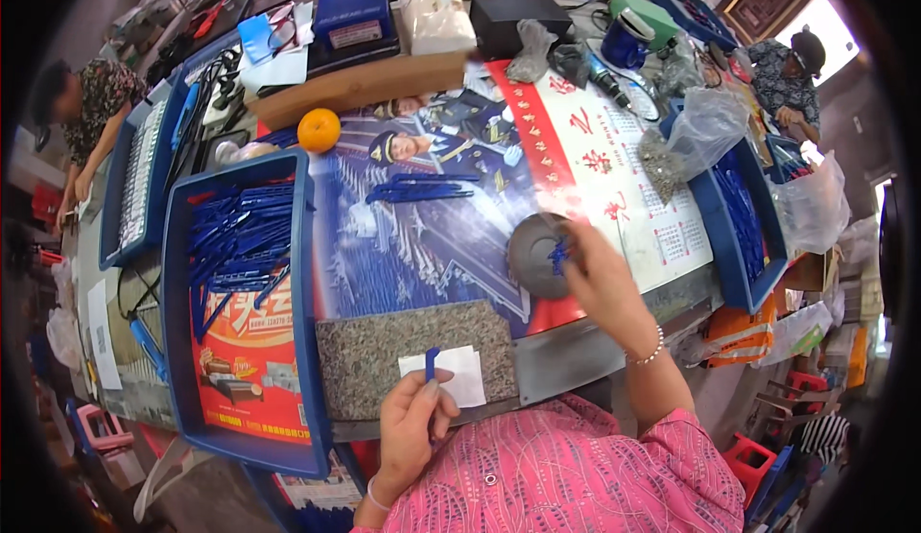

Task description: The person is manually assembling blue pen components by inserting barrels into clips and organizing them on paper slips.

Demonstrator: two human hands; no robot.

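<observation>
Head view: L hand (413,423) is pinching blue plastic strip (431,364), prob. light, stiff, slick, best held low; R hand (606,281) is overhanging grey dish (524,257), can't tell if pinching.

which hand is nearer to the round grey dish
Right. The right hand reaches over the right edge of the round grey dish; the left hand is farther away, lower left in the picture, holding a blue strip.

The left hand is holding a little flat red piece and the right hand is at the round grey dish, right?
Not quite: the little flat piece in the left hand is blue, not red, as the head view shows. The right hand is indeed at the round grey dish.
</observation>
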